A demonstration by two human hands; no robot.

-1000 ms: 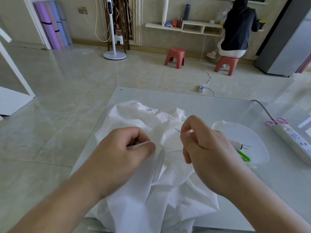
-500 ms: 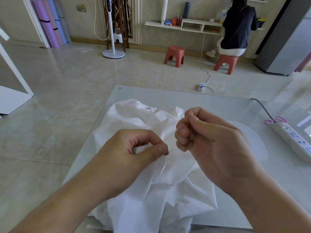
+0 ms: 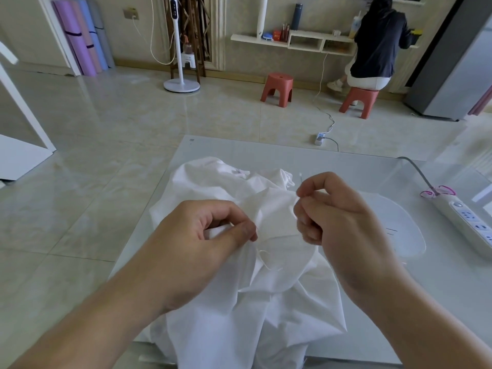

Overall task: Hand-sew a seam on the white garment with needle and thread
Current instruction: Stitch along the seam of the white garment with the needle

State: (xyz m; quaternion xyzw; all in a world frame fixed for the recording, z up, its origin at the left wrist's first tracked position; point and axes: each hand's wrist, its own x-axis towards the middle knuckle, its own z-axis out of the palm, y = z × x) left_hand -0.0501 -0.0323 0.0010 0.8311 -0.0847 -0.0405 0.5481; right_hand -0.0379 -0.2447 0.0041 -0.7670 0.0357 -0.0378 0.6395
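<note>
Both forearms are bare, with no sleeves in view. The left hand [image 3: 202, 235] and right hand [image 3: 343, 225] wear no gloves, rings or watch; fingernails are short.

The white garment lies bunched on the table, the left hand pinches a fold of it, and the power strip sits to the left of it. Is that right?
Not quite. The head view shows the power strip to the right of the white garment, near the table's right edge. The rest holds: the garment lies bunched, and the left hand pinches a fold of it.
</note>
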